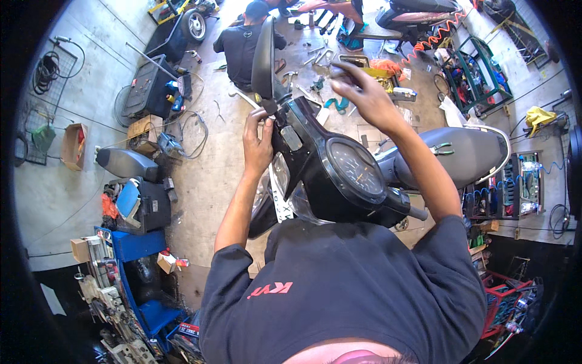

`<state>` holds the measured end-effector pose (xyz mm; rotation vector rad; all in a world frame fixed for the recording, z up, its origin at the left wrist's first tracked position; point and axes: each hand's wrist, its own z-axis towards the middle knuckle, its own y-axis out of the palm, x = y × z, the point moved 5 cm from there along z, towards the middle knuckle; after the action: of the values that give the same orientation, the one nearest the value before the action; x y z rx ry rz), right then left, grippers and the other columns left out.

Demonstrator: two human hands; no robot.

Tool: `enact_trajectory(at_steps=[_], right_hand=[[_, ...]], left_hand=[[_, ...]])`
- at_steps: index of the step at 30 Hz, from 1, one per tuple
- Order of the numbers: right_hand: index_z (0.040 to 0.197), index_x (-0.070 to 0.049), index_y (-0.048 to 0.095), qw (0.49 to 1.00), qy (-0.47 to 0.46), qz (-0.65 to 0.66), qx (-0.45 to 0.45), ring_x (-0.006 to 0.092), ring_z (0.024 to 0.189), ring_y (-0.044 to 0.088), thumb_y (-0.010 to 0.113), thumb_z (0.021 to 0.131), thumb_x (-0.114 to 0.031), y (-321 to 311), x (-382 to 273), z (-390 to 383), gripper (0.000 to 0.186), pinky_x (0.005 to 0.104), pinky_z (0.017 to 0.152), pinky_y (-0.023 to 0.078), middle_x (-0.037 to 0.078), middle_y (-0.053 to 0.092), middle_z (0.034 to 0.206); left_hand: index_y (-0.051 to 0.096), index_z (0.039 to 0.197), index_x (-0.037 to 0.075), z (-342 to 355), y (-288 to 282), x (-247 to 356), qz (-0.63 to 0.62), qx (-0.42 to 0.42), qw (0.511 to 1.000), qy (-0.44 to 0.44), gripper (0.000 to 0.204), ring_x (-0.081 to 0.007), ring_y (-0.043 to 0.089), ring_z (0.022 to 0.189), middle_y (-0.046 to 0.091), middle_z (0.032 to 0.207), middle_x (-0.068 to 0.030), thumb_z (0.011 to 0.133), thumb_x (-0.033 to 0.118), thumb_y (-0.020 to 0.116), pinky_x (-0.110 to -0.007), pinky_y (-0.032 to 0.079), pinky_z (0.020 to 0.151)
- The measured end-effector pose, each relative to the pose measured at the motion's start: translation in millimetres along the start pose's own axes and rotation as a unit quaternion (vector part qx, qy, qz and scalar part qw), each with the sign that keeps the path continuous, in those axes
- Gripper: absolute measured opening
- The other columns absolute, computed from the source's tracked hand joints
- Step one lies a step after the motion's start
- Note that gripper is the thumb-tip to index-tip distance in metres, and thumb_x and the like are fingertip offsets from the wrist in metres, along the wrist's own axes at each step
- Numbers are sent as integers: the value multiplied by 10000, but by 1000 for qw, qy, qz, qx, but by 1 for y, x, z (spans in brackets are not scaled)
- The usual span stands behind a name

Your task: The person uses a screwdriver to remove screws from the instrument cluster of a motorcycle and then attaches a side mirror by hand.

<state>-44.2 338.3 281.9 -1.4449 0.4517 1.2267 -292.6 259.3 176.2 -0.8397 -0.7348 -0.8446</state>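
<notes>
In front of me stands a black scooter with a round instrument cluster [355,165] and a dark seat [461,156] reaching off to the right. My left hand [257,141] is closed, thumb and fingers around the dark handlebar end [268,108] under the mirror [263,60]. A silver lever-like bar [245,99] sticks out beside those fingers. My right hand [368,100] is raised above the scooter, bent fingers apart, with nothing visible in it. Green-handled pliers [443,148] lie on the seat. The far handlebar end [417,213] is near my right elbow.
A person in dark clothing [245,53] crouches ahead among scattered tools on the floor. A detached seat [127,162] and black case [154,203] are at left. A green rack [479,76] and an open tool tray [528,182] are at right.
</notes>
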Motion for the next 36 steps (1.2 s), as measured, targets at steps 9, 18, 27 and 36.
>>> enact_trajectory(at_steps=[9, 18, 27, 36], right_hand=[[1340, -19, 519, 994, 72, -73, -37, 365, 1205, 530, 716, 855, -317, 9, 79, -120, 602, 436, 1061, 394, 207, 544, 1302], [1415, -16, 431, 992, 98, -54, -57, 415, 1264, 483, 707, 837, -480, 32, 109, -120, 791, 481, 1073, 377, 220, 478, 1392], [1385, 1, 455, 991, 93, -41, -82, 428, 1214, 510, 709, 796, -575, 36, 128, -113, 862, 507, 1022, 414, 247, 493, 1351], [1248, 6, 584, 999, -18, -37, 14, 344, 1137, 585, 495, 960, -575, 2, 137, -23, 655, 440, 999, 431, 204, 618, 1212]], left_hand=[[606, 1132, -25, 35, 24, 2, -35, -94, 995, 16, 286, -310, 568, 1113, 599, 1267, -166, 983, 155, 443, -399, 424, 929], [604, 1261, 58, 57, 35, -3, 133, -291, 939, 125, 590, -361, 370, 1391, 593, 1346, -136, 1030, 400, 182, -510, 190, 1155], [575, 1210, 33, 48, 28, -7, 136, -275, 946, 105, 535, -376, 394, 1351, 597, 1298, -209, 1051, 397, 218, -504, 240, 1151], [487, 1288, 14, 20, -4, -38, -19, 126, 983, -133, 534, -323, 424, 1341, 424, 1445, -215, 1047, 469, 345, -445, 294, 1159]])
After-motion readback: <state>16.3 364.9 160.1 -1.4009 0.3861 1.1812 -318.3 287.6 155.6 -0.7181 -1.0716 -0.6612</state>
